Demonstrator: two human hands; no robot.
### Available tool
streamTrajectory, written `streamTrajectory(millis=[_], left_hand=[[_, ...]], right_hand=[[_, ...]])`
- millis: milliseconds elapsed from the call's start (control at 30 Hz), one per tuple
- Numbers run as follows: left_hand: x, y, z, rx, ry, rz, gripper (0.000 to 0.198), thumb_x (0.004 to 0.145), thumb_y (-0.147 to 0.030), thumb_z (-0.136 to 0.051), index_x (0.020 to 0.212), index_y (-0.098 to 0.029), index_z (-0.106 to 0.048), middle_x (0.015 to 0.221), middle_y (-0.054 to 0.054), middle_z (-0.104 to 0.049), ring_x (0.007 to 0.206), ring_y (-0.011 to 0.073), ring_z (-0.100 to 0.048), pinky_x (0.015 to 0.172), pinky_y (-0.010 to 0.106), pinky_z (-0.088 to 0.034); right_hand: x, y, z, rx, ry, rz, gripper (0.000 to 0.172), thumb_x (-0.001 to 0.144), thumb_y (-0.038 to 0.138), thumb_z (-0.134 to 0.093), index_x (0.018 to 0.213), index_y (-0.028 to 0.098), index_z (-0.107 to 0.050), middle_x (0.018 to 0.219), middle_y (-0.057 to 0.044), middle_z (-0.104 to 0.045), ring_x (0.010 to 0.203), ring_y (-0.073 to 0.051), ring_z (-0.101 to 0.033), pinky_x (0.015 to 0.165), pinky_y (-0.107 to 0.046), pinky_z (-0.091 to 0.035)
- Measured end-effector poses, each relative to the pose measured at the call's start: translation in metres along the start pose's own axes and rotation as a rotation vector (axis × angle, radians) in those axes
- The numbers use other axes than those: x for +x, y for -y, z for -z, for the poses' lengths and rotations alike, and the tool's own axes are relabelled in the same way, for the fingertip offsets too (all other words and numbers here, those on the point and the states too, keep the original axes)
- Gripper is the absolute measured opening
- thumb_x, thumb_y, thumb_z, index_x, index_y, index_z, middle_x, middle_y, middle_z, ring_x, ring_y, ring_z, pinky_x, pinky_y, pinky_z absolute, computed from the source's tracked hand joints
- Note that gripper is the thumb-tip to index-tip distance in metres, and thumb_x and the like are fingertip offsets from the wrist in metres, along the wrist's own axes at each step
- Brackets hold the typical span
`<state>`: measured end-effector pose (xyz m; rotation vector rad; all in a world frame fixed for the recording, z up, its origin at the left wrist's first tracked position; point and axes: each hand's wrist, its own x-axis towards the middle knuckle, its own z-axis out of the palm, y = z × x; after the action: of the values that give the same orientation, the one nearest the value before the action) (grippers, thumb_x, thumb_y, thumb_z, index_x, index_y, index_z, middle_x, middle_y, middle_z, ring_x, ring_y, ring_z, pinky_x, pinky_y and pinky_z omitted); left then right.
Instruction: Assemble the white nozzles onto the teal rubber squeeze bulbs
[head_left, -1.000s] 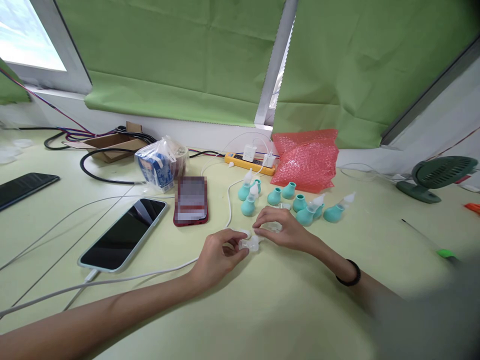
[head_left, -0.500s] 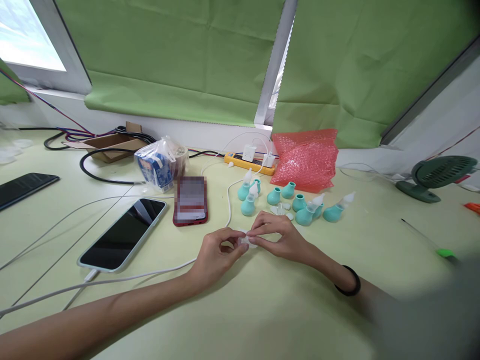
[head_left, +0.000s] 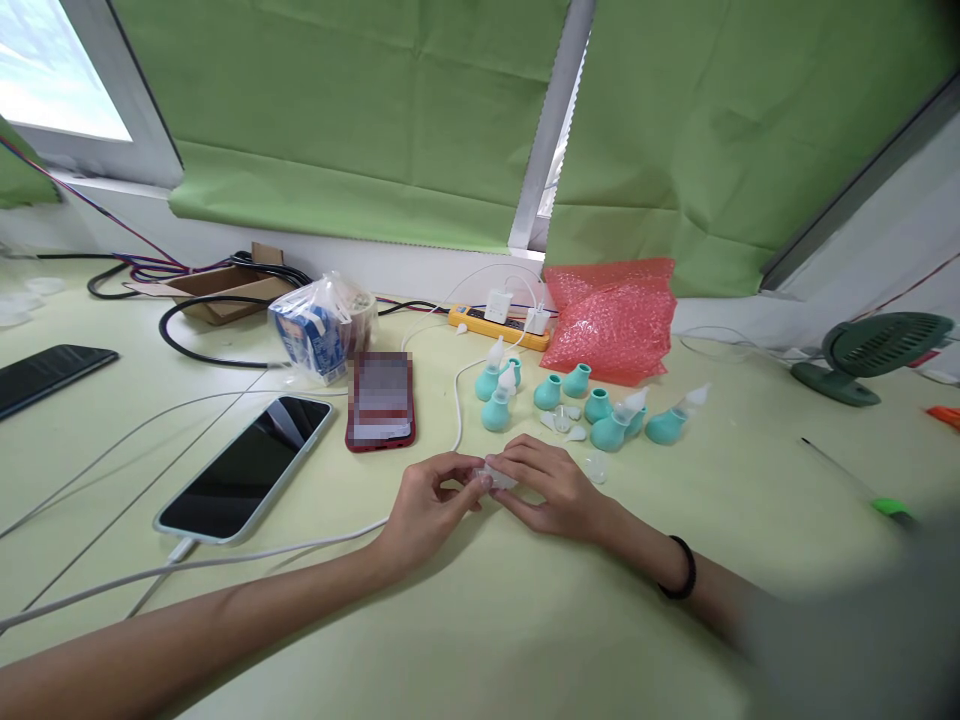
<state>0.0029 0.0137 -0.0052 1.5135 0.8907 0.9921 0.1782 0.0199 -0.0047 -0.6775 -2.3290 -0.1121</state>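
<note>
A small clear plastic piece [head_left: 501, 478] is pinched between both hands over the middle of the pale green table [head_left: 480, 620]. My left hand [head_left: 435, 500] grips its left side with thumb and fingers; my right hand [head_left: 551, 488] has its fingers round the right side. Just beyond the hands stand several teal bulbs [head_left: 598, 406], some with clear pointed nozzles [head_left: 631, 401] on them and others with bare necks. Small clear and white parts [head_left: 561, 420] lie among them, and a round clear piece [head_left: 596, 466] lies beside my right hand.
On the left are a black-screened phone [head_left: 244, 470], a red-cased phone [head_left: 381, 400], a white cable [head_left: 300, 549] and a plastic-wrapped package [head_left: 319, 325]. Farther back are a yellow power strip [head_left: 499, 328] and a red bubble-wrap bag [head_left: 611, 320]. A green fan [head_left: 874, 355] stands at right.
My right hand has turned and closed more around the clear piece, its wrist shifting slightly left and down. The round clear piece beside it has come into view.
</note>
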Motion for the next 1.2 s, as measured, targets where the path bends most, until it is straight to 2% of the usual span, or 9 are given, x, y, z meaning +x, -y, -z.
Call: streamTrajectory(millis=[100, 267, 467, 767, 867, 967, 1033, 1100, 1200], left_hand=[[0.000, 0.002, 0.000, 0.030, -0.003, -0.018, 0.024, 0.073, -0.030, -0.054, 0.085, -0.010, -0.061, 0.080, 0.007, -0.061, 0.059, 0.0122, -0.055, 0.057, 0.025, -0.048], [-0.001, 0.003, 0.001, 0.062, -0.010, -0.027, 0.023, 0.074, -0.030, -0.054, 0.085, -0.010, -0.061, 0.079, 0.007, -0.060, 0.057, 0.0114, -0.054, 0.055, 0.024, -0.048], [-0.001, 0.005, 0.001, 0.044, -0.028, -0.054, 0.023, 0.074, -0.029, -0.054, 0.087, -0.011, -0.060, 0.080, 0.007, -0.059, 0.062, 0.0131, -0.057, 0.058, 0.025, -0.049], [-0.002, 0.005, 0.000, 0.065, -0.042, -0.073, 0.021, 0.073, -0.027, -0.056, 0.086, -0.012, -0.060, 0.078, 0.006, -0.059, 0.059, 0.0118, -0.056, 0.056, 0.024, -0.048], [-0.003, 0.005, 0.001, 0.082, -0.061, -0.112, 0.019, 0.072, -0.025, -0.056, 0.086, -0.013, -0.060, 0.077, 0.006, -0.058, 0.068, 0.0142, -0.056, 0.058, 0.024, -0.048], [-0.003, 0.004, 0.001, 0.065, -0.089, -0.180, 0.016, 0.073, -0.023, -0.055, 0.087, -0.015, -0.058, 0.082, 0.005, -0.056, 0.076, 0.0153, -0.054, 0.059, 0.023, -0.048], [-0.003, 0.002, 0.001, 0.038, -0.099, -0.223, 0.014, 0.074, -0.021, -0.054, 0.087, -0.016, -0.057, 0.086, 0.005, -0.054, 0.081, 0.0154, -0.053, 0.063, 0.023, -0.049], [-0.003, 0.001, 0.002, 0.011, -0.089, -0.228, 0.015, 0.075, -0.021, -0.053, 0.088, -0.017, -0.056, 0.089, 0.005, -0.052, 0.085, 0.0158, -0.052, 0.067, 0.024, -0.048], [-0.004, -0.001, 0.003, -0.039, -0.040, -0.140, 0.021, 0.074, -0.025, -0.055, 0.093, -0.016, -0.054, 0.088, 0.005, -0.055, 0.081, 0.0154, -0.053, 0.069, 0.026, -0.047]], right_hand=[[0.000, 0.001, -0.002, 0.006, -0.046, 0.000, 0.033, 0.071, 0.013, -0.056, 0.104, 0.015, -0.050, 0.078, -0.007, -0.060, 0.072, -0.015, -0.053, 0.059, -0.027, -0.047], [-0.001, 0.003, -0.003, -0.051, -0.044, 0.034, 0.032, 0.071, 0.012, -0.056, 0.103, 0.015, -0.050, 0.078, -0.008, -0.061, 0.072, -0.015, -0.054, 0.058, -0.027, -0.047], [-0.001, 0.008, -0.009, 0.075, -0.166, -0.112, 0.035, 0.069, 0.011, -0.059, 0.102, 0.019, -0.052, 0.083, -0.006, -0.063, 0.075, -0.015, -0.055, 0.063, -0.028, -0.048], [0.005, 0.015, -0.009, 0.233, -0.220, -0.260, 0.025, 0.067, 0.011, -0.061, 0.090, 0.019, -0.060, 0.079, -0.006, -0.064, 0.072, -0.016, -0.057, 0.063, -0.031, -0.049], [0.007, 0.016, -0.004, 0.394, -0.150, -0.375, 0.026, 0.066, 0.013, -0.061, 0.092, 0.019, -0.060, 0.084, -0.006, -0.063, 0.076, -0.016, -0.057, 0.066, -0.031, -0.050], [0.008, 0.015, 0.001, 0.697, -0.066, -0.592, 0.032, 0.065, 0.018, -0.063, 0.097, 0.019, -0.059, 0.091, -0.006, -0.061, 0.078, -0.016, -0.058, 0.065, -0.030, -0.052], [0.008, 0.013, 0.002, 0.826, -0.080, -0.739, 0.030, 0.064, 0.021, -0.064, 0.094, 0.017, -0.060, 0.085, -0.006, -0.062, 0.074, -0.016, -0.059, 0.065, -0.031, -0.053], [0.008, 0.012, 0.002, 0.842, -0.119, -0.828, 0.025, 0.063, 0.023, -0.066, 0.087, 0.015, -0.063, 0.078, -0.006, -0.063, 0.070, -0.016, -0.059, 0.064, -0.032, -0.053], [0.009, 0.012, 0.001, 0.802, -0.131, -0.811, 0.023, 0.061, 0.022, -0.067, 0.083, 0.015, -0.065, 0.079, -0.006, -0.063, 0.071, -0.017, -0.059, 0.064, -0.031, -0.053]])
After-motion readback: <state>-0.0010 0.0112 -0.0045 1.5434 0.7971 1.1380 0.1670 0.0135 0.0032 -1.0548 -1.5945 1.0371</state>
